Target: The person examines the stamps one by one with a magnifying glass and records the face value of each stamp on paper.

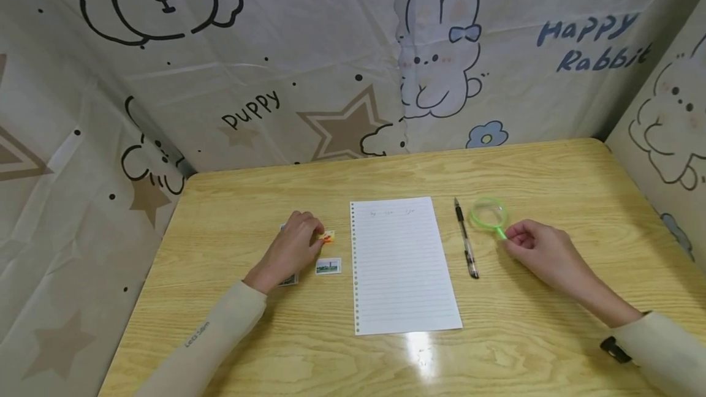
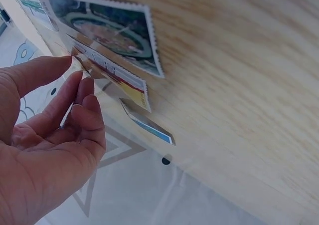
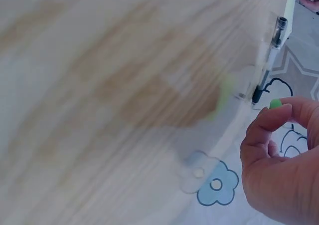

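Note:
My left hand (image 1: 295, 239) is over the left part of the table, where its thumb and fingertips pinch a small yellow and red stamp (image 1: 328, 236). Just below it lies a stamp with a green landscape (image 1: 328, 266). Other stamps are partly hidden under the hand; the left wrist view shows one with an oval pattern (image 2: 107, 30) and a blue-edged one (image 2: 149, 127). On the right, my right hand (image 1: 543, 250) pinches the handle of a green magnifying glass (image 1: 488, 213), its round lens pointing away and to the left. In the right wrist view the handle's green end shows at the fingertips.
A lined sheet of paper (image 1: 405, 268) with faint writing at its top lies mid-table. Between it and the magnifying glass is a black and clear pen (image 1: 466, 239). A printed cloth (image 1: 331, 48) stands behind the wooden table (image 1: 524, 336) and along its sides.

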`<action>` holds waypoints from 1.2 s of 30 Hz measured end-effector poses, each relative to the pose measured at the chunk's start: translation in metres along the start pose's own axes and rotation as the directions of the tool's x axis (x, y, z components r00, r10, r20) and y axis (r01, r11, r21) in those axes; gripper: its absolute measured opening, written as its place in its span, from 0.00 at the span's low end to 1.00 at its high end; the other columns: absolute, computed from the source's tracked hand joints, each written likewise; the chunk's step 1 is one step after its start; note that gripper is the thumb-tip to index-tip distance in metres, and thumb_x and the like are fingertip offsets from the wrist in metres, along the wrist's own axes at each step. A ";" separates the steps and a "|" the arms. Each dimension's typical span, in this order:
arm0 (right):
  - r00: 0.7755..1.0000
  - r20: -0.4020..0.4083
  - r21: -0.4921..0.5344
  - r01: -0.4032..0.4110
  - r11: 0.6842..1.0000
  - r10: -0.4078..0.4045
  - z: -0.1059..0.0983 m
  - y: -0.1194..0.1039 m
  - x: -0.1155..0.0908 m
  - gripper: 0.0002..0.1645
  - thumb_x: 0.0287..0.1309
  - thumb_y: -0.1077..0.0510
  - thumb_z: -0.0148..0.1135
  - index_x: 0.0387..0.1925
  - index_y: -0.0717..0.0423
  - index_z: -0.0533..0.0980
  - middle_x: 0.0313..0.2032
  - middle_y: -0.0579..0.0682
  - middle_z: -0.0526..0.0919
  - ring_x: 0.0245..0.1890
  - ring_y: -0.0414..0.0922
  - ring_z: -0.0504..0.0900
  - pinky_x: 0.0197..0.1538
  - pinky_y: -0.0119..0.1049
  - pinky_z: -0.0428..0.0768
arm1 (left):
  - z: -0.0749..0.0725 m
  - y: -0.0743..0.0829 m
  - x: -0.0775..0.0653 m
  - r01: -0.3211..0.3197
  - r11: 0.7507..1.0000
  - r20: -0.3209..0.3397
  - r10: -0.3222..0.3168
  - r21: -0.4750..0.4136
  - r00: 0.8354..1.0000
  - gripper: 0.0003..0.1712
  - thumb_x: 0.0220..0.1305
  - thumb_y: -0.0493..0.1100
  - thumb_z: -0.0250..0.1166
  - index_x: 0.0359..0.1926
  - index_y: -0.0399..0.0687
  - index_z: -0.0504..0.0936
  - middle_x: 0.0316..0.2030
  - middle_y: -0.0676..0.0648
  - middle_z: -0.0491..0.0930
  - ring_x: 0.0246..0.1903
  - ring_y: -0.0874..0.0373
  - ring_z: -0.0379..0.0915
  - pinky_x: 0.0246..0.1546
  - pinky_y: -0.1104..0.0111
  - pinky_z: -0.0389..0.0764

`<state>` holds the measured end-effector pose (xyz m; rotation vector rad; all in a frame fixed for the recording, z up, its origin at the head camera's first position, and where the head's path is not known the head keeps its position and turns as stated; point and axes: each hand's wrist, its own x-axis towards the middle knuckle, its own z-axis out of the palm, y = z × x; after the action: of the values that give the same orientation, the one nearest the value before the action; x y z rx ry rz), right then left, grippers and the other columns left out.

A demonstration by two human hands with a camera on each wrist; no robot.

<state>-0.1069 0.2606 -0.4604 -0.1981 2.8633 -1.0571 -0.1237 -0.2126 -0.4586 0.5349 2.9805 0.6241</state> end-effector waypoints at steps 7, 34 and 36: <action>0.999 0.016 0.034 0.032 0.999 -0.033 0.004 -0.016 0.001 0.13 0.71 0.58 0.72 0.47 0.66 0.83 0.35 0.49 0.85 0.35 0.44 0.81 0.34 0.30 0.78 | 0.000 0.002 0.000 0.004 1.000 0.000 -0.004 -0.014 1.000 0.04 0.71 0.31 0.73 0.43 0.32 0.87 0.41 0.42 0.82 0.47 0.45 0.73 0.49 0.55 0.80; 0.967 0.058 0.177 0.236 0.955 -0.249 0.037 -0.083 0.022 0.05 0.67 0.67 0.72 0.41 0.63 0.82 0.30 0.45 0.81 0.30 0.41 0.78 0.33 0.30 0.77 | 0.000 0.000 -0.001 -0.014 1.000 -0.001 0.014 -0.006 1.000 0.05 0.71 0.31 0.74 0.45 0.34 0.87 0.41 0.43 0.81 0.45 0.46 0.71 0.47 0.56 0.78; 0.961 0.074 0.182 0.249 0.951 -0.266 0.040 -0.086 0.024 0.04 0.67 0.67 0.72 0.41 0.62 0.83 0.30 0.44 0.81 0.30 0.41 0.77 0.33 0.30 0.77 | 0.000 0.000 -0.001 -0.014 1.000 0.000 0.014 -0.003 1.000 0.05 0.71 0.31 0.74 0.45 0.34 0.87 0.41 0.43 0.81 0.45 0.46 0.71 0.48 0.56 0.78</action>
<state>-0.1181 0.1661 -0.4352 -0.6077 2.6929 -1.2910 -0.1230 -0.2126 -0.4584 0.5564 2.9780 0.6300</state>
